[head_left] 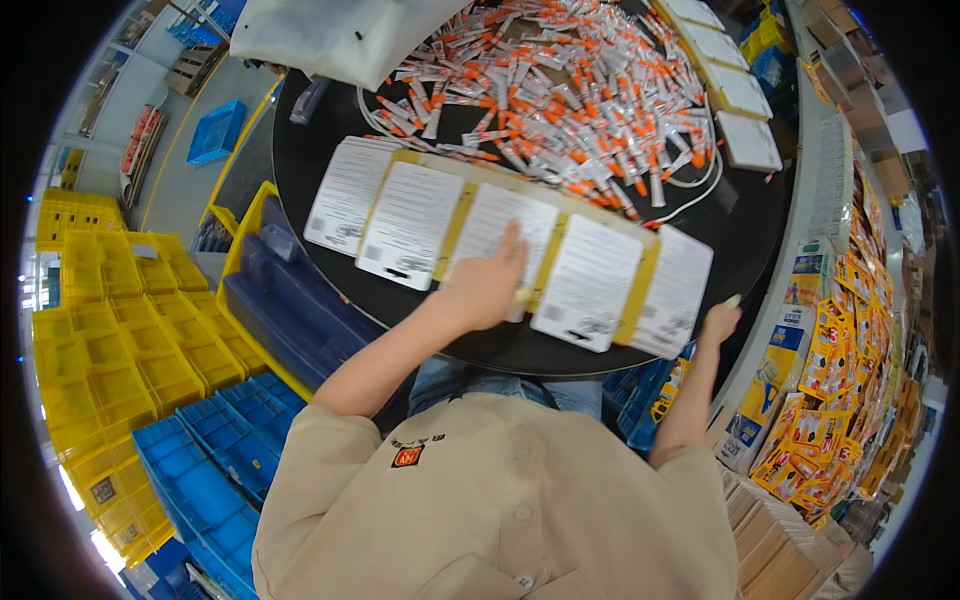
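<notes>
A row of white printed cards with hang slots lies in a yellow-and-cream slotted holder on the round black table. My left hand is over the middle card, its index finger stretched along the card's face and its thumb spread toward the lower edge; it holds nothing I can see. At the table's right rim is my right hand, apart from the cards. Its fingers are small and blurred, so whether they grip anything does not show. Beyond the holder lies a heap of small clear tubes with orange caps.
A second card holder stands at the far right of the table. A white bag covers the far left edge. Yellow bins and blue bins stack at left; yellow-orange packages fill the right bench.
</notes>
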